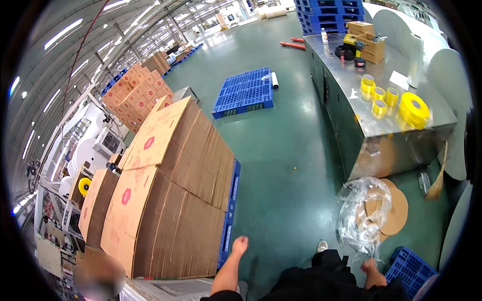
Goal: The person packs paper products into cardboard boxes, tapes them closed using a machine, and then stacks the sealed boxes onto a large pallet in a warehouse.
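Note:
My left hand [240, 244] is loosely closed with nothing in it, held out over the green floor. Close beside it stands a tall stack of flattened brown cartons [186, 200] on a blue pallet [228, 220]; hand and stack look apart. Down at the lower right my right hand [370, 266] has its fingers curled, and I see no object in it. Just beyond that hand lies a crumpled heap of clear plastic film [359, 220], partly covering round brown cardboard discs [396, 213] on the floor.
A metal workbench [371, 123] at right bears yellow tape rolls [414, 110] and an open carton [372, 49]. A blue crate-like plastic piece [410, 273] sits near my right side. Ahead lies a blue pallet [244, 90]. A broom [436, 185] leans far right; a person [99, 276] is lower left.

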Demonstrator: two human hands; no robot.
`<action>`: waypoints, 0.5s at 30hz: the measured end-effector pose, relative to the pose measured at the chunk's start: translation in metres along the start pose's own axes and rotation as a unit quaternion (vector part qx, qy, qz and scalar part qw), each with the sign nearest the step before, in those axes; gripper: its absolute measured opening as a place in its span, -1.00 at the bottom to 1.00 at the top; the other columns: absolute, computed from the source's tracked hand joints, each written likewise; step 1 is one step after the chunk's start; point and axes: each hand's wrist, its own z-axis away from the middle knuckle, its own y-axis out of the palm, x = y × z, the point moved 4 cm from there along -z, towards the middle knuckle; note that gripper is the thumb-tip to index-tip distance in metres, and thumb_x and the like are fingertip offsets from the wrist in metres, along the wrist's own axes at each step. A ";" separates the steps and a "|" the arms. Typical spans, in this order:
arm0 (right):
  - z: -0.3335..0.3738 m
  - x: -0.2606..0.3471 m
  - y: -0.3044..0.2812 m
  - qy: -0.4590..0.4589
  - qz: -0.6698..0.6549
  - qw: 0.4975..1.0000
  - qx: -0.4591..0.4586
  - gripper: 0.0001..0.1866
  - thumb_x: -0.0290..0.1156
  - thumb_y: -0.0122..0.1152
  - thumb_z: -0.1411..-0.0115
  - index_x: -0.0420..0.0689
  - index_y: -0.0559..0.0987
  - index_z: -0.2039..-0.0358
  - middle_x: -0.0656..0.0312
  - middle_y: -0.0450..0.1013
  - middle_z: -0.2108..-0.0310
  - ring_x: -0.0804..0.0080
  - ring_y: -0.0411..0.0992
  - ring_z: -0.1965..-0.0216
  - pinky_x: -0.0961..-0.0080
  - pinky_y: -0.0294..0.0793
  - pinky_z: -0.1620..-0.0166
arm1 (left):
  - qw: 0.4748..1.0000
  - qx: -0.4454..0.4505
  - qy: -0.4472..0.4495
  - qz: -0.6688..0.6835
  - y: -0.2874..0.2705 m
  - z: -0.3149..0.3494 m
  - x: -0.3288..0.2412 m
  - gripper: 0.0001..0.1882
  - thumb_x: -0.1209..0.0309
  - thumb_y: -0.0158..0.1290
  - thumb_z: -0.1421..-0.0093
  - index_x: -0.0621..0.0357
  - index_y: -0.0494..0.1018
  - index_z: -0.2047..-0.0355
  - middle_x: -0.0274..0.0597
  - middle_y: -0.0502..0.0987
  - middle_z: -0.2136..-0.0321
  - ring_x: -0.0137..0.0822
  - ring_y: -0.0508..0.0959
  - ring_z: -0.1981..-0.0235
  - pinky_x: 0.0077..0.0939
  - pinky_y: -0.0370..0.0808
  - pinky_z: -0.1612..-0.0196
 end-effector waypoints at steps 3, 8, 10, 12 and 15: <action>-0.161 -0.017 -0.181 0.091 0.000 0.980 -0.175 -0.67 -0.17 0.06 -0.01 -0.18 0.61 0.45 -0.06 0.56 0.37 -0.06 0.53 0.28 0.12 0.49 0.18 | 0.990 0.038 -0.109 0.078 0.015 0.005 0.063 -0.65 0.13 -0.01 -0.16 0.15 0.60 0.32 -0.07 0.62 0.46 -0.16 0.63 0.38 -0.25 0.51 0.25; -0.313 0.191 -0.555 -0.039 -0.355 0.897 -0.261 -0.70 -0.30 0.09 -0.11 -0.26 0.59 0.27 -0.06 0.56 0.35 0.08 0.55 0.24 0.31 0.52 0.12 | 0.970 0.047 -0.239 0.025 0.043 0.004 0.111 -0.74 0.22 -0.01 -0.12 0.07 0.60 0.50 -0.16 0.61 0.55 -0.12 0.62 0.43 -0.18 0.51 0.31; -0.382 0.246 -0.639 -0.080 -0.421 0.868 -0.251 -0.73 -0.42 0.10 -0.16 -0.31 0.54 0.19 0.06 0.57 0.42 0.39 0.59 0.40 0.46 0.54 0.22 | 0.980 0.141 -0.138 0.030 0.056 -0.053 0.087 -0.77 0.23 0.01 -0.10 0.04 0.60 0.47 -0.16 0.62 0.50 -0.10 0.62 0.38 -0.16 0.53 0.29; -0.441 0.298 -0.684 -0.111 -0.477 0.846 -0.209 -0.72 -0.41 0.10 -0.16 -0.31 0.54 0.17 0.04 0.57 0.40 0.35 0.60 0.38 0.45 0.54 0.22 | 0.985 0.130 0.081 -0.075 0.046 -0.101 0.063 -0.79 0.24 0.03 -0.08 0.01 0.61 0.44 -0.16 0.63 0.45 -0.08 0.62 0.34 -0.14 0.53 0.27; -0.507 0.381 -0.728 -0.139 -0.345 0.921 -0.117 -0.66 -0.29 0.13 -0.16 -0.29 0.56 0.18 -0.01 0.57 0.35 0.33 0.59 0.35 0.42 0.52 0.18 | 0.964 0.149 0.014 -0.221 0.050 -0.237 0.018 -0.73 0.20 -0.01 -0.13 0.05 0.60 0.34 -0.03 0.60 0.26 0.01 0.58 0.20 -0.02 0.51 0.17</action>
